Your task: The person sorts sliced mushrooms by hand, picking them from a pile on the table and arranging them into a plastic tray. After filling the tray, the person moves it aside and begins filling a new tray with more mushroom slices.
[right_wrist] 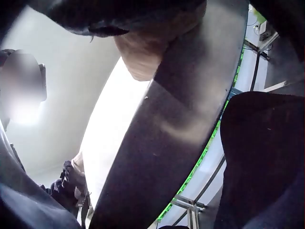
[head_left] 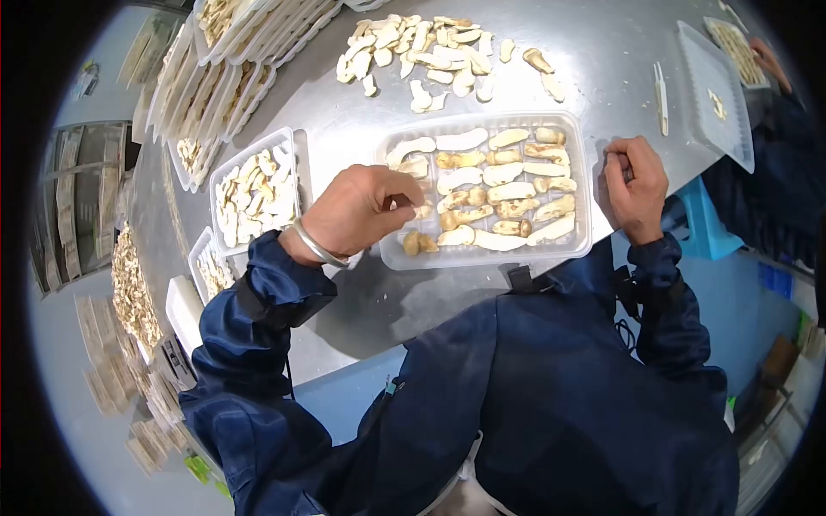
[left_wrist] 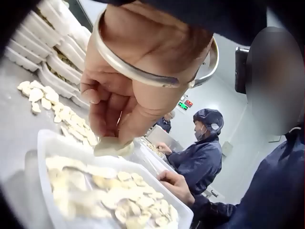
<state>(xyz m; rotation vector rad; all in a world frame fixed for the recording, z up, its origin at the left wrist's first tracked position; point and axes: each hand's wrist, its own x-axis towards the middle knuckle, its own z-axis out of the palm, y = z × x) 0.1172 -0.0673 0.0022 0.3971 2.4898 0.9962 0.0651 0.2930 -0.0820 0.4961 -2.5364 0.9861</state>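
While nr 1 tray; 2 hands

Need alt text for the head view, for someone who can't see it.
A person's left hand, wearing a silver bangle, pinches a pale mushroom piece over a translucent rectangular plastic tray with rows of cream-and-brown mushroom pieces. The curled right hand rests on the grey metal table beside it; a pile of cream pieces lies beyond the tray.
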